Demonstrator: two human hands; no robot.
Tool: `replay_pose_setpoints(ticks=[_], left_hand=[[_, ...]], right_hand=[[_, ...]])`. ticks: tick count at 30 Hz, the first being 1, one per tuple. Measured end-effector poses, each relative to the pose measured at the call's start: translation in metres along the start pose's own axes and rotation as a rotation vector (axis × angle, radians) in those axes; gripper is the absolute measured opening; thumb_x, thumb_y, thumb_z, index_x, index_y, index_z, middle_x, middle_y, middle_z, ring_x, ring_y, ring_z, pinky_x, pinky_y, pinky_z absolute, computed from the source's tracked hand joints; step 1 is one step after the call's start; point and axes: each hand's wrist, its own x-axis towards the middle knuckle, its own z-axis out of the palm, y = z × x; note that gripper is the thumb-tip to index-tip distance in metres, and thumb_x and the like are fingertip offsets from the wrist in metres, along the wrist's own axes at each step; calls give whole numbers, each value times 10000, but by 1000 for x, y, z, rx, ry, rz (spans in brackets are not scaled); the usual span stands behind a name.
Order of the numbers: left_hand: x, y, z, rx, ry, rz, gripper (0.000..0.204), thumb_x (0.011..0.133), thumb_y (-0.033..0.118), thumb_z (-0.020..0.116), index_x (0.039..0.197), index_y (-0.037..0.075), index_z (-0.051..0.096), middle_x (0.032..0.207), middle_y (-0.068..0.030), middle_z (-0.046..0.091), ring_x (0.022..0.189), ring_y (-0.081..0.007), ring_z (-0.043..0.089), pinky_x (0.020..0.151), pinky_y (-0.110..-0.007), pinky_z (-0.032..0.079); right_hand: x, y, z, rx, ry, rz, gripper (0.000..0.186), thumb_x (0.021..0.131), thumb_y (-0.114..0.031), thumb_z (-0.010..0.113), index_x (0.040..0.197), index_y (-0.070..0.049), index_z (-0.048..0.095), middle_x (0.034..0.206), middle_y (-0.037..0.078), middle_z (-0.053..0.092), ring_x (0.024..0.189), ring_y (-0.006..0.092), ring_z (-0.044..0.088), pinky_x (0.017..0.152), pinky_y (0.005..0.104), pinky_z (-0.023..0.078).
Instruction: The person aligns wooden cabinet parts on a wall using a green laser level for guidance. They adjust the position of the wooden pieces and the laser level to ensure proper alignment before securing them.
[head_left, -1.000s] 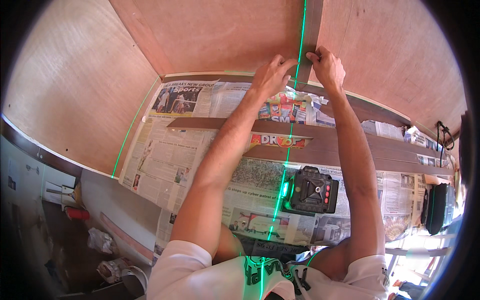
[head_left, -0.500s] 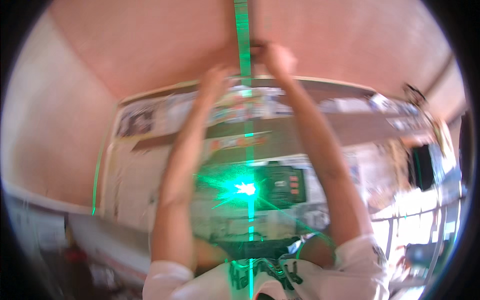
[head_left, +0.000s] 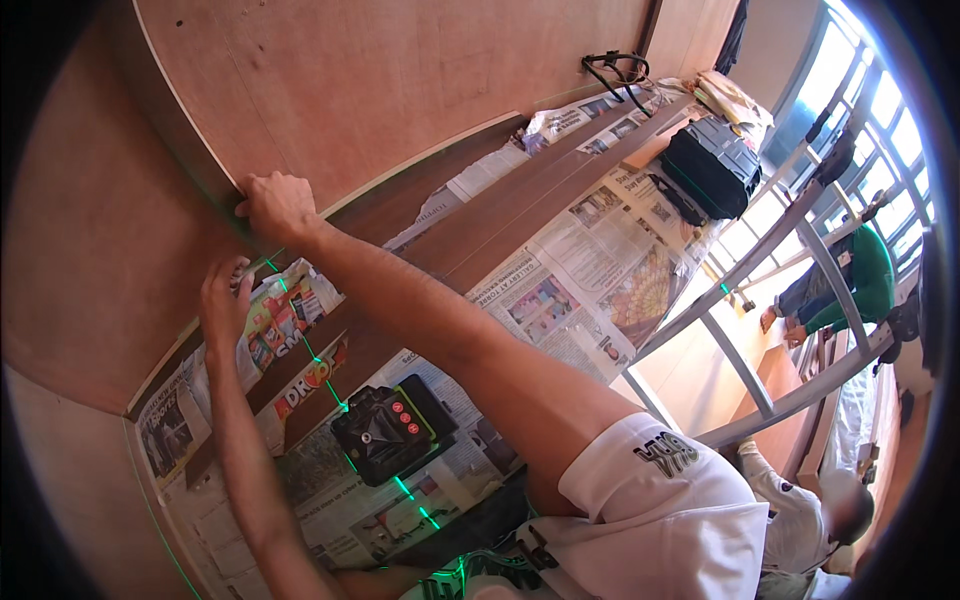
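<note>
A narrow brown wooden strip stands against the pinkish plywood wall, running down to the ledge. My right hand is closed at the strip's lower right edge, fingers bent and thumb against it. Below and to the left, my left hand is raised beside the strip's foot, its fingers partly curled and apart; nothing shows in it. Under my arms, a black laser level with red buttons rests on newspaper. Its broken green line crosses the ledge up to near my left hand.
A black tool case sits at the far right of the papered platform, and a black wire frame leans near the wall. Metal ladder rails rise on the right. Beyond are a person in green and another in white.
The view has turned and shifted, bringing the ladder and people into sight. The laser's bright glare is gone. My right hand now sits lower on the strip, closer to the ledge.
</note>
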Motion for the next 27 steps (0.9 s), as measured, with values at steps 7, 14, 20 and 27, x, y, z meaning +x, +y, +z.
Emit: replay_pose_setpoints(ticks=[7, 14, 20, 27], left_hand=[[-1, -4, -1, 0, 2, 6, 277, 885, 24, 739, 1160, 41, 717, 1069, -149, 710, 926, -306, 720, 837, -406, 574], [-1, -2, 0, -24, 12, -16, 281, 876, 60, 765, 1153, 87, 730, 1085, -148, 725, 962, -322, 731, 845, -421, 588], [3, -4, -2, 79, -50, 46, 248, 903, 123, 752, 1146, 72, 740, 1112, -170, 738, 996, -344, 735, 887, -436, 573], [-7, -9, 6, 181, 13, -85, 236, 881, 175, 774, 1107, 117, 746, 1095, -119, 731, 987, -355, 710, 855, -466, 570]], right_hand=[[0, -2, -1, -3, -9, 20, 234, 900, -356, 746, 1023, -158, 763, 877, 175, 763, 871, 376, 756, 731, 500, 585], [1, -4, -9, -52, -52, 8, 258, 941, -387, 718, 1090, -182, 766, 934, 142, 783, 911, 333, 773, 770, 464, 604], [5, -4, -5, -93, -70, 20, 241, 988, -419, 660, 1180, -340, 783, 1010, 91, 798, 967, 304, 774, 828, 454, 612], [7, 0, 9, -128, -20, -20, 292, 956, -454, 689, 1183, -282, 757, 1011, 142, 784, 962, 393, 748, 818, 519, 590]])
